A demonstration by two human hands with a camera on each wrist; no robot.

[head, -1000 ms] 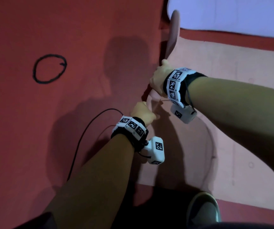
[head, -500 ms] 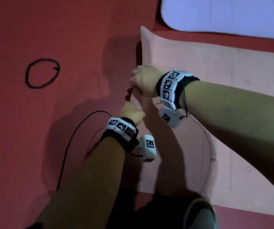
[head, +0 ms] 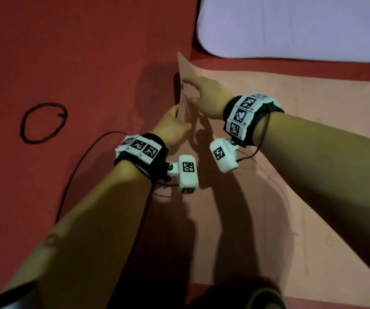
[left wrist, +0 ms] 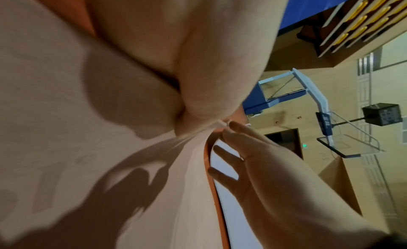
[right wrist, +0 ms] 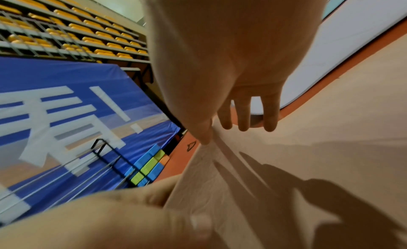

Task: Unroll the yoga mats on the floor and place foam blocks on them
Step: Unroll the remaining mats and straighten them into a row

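Observation:
A pink yoga mat (head: 291,152) lies unrolled on the red floor, with its left end lifted off the ground. My left hand (head: 176,124) grips that raised edge from the near side; the left wrist view shows the mat bunched under my thumb (left wrist: 204,103). My right hand (head: 192,94) holds the same edge a little farther away. There my right thumb (right wrist: 203,130) pinches the mat (right wrist: 330,130) and the other fingers are spread. Stacked foam blocks (right wrist: 149,165) in blue, green and orange stand far off by a blue padded wall.
A pale lavender mat (head: 291,27) lies flat beyond the pink one. A black elastic ring (head: 43,122) and a thin black cable (head: 79,166) lie on the red floor (head: 79,52) to the left. My shoe (head: 266,297) shows at the bottom edge.
The mat's end stood curled upright a second ago; it now lies lower and stretched farther left. Both hands moved left with it, still holding the edge.

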